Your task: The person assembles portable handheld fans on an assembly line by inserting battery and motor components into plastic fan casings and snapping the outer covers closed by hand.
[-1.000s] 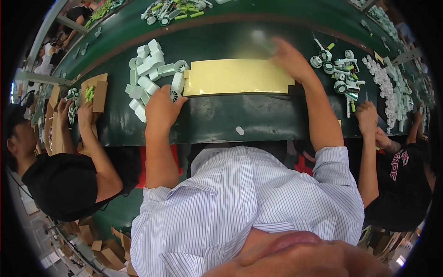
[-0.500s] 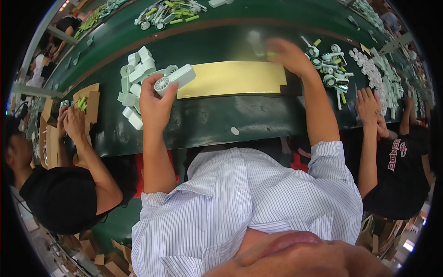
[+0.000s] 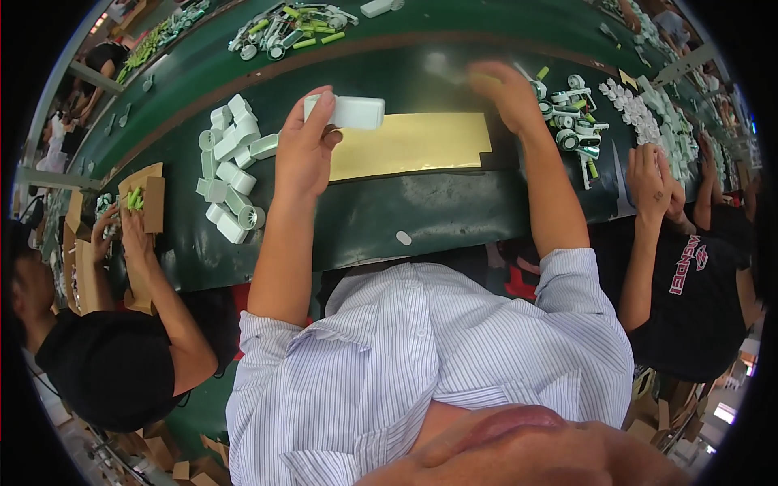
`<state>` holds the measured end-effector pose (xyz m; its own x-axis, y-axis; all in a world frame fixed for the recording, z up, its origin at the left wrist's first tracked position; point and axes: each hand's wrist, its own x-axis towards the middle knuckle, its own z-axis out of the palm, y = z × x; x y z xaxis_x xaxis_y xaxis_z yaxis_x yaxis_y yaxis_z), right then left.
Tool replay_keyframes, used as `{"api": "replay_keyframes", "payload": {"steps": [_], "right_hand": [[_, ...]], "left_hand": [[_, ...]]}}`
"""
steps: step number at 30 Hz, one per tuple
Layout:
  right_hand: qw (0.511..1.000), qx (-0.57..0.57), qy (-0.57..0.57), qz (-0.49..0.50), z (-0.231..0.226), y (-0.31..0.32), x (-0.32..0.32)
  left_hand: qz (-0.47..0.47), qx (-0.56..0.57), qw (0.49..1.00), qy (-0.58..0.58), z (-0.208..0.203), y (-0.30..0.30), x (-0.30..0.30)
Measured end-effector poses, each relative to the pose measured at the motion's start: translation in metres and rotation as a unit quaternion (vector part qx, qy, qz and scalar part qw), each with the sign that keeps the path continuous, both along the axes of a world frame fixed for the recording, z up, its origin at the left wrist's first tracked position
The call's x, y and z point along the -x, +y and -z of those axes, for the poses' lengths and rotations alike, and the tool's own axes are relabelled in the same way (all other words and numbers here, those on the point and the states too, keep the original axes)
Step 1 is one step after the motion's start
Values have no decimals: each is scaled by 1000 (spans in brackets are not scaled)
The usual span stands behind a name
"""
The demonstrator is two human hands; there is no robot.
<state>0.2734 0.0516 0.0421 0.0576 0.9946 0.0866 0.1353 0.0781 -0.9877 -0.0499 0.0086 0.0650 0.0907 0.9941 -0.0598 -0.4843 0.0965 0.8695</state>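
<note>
Casing pinched by left hand has been lifted over yellow sheet, seemingly singled out; right hand, grip unclear.

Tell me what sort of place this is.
Likely a factory assembly line: heaps of pale green casings and small parts lie on a long green workbench, with one co-worker at the left, another at the right.

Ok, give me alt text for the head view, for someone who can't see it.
The left hand holds a pale mint plastic housing at the left end of a yellow sheet on a green workbench. Similar housings lie farther left; the right hand is near piled small assemblies. Co-workers flank both sides.
</note>
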Motion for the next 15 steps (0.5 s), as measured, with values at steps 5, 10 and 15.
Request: {"api": "replay_keyframes", "payload": {"steps": [5, 10, 15], "right_hand": [[991, 17, 128, 29, 5, 7, 3], [910, 25, 412, -50, 22, 21, -12], [909, 11, 413, -45, 19, 25, -6]], "left_hand": [[12, 51, 997, -58, 8, 14, -20], [53, 75, 991, -94, 21, 25, -32], [79, 50, 981, -171, 39, 30, -30]]}}
